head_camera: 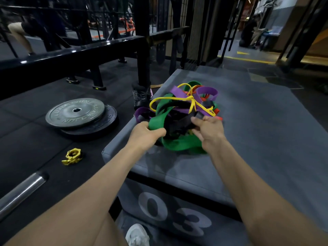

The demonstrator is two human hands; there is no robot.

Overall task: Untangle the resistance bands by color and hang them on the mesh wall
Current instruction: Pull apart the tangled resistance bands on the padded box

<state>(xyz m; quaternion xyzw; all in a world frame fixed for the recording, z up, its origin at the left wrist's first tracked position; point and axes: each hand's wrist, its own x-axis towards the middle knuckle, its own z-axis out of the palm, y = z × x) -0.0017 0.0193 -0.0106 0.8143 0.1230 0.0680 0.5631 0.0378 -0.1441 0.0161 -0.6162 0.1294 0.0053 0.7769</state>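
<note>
Both hands (145, 134) gripping tangled bands (184, 107)

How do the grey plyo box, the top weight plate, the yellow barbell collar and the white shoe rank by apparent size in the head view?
1. grey plyo box
2. top weight plate
3. white shoe and yellow barbell collar: they look alike in size; the shoe is cut off by the frame and nearer the camera, so I do not rank them.

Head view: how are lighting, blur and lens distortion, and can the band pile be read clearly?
Head view: dim gym, brighter doorway top right; wide-angle bending at the edges; glare streaks on the black rail; band pile colours readable, slight softness at the left hand and right hand.
</note>
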